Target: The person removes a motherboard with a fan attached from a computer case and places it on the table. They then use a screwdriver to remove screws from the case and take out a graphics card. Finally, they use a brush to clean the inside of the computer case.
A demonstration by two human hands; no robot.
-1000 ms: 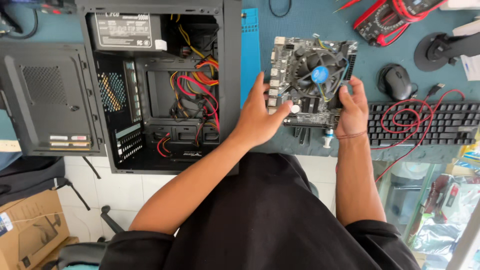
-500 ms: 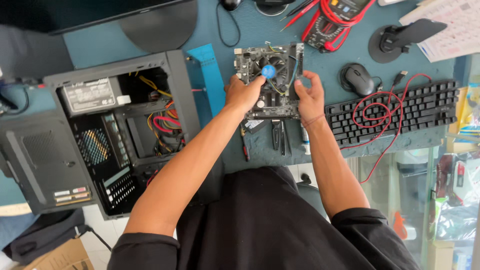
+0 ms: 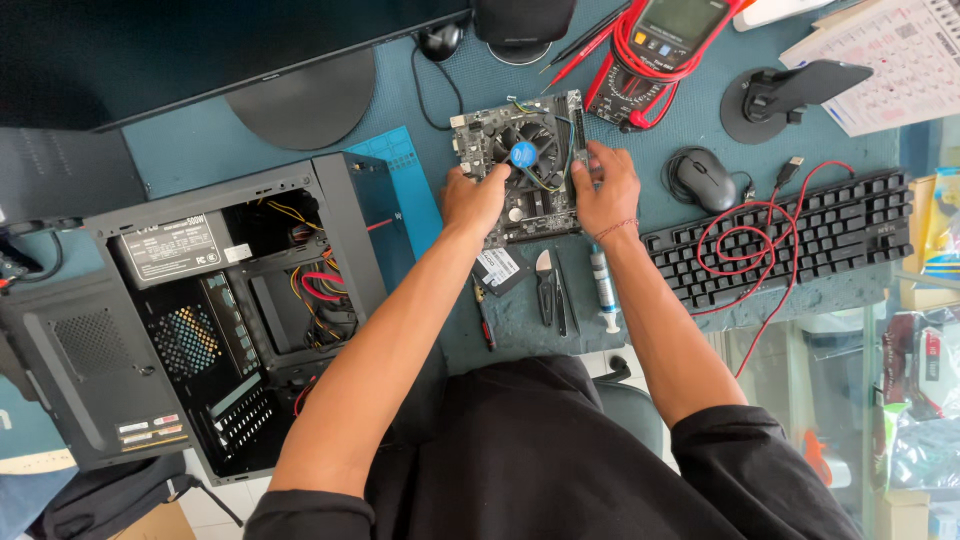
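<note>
Motherboard point(image 3: 525, 165) hemmed on most sides. Behind it: multimeter point(image 3: 665, 50) with red leads, just beside its far right corner. Right: mouse point(image 3: 700, 180) near, keyboard point(image 3: 790, 240) with a red cable lying over it. Near side: small drive point(image 3: 498, 268), cutters point(image 3: 545, 290) and syringe tube point(image 3: 603, 290) crowd the table edge. Left: open computer case point(image 3: 215, 310); between case and board, a strip of bare table point(image 3: 425, 215) stays passable. Behind left, bare table point(image 3: 420, 105) crossed by one thin black cable.

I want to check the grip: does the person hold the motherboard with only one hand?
No, the left hand and the right hand both grip the motherboard, one on each side edge.
</note>
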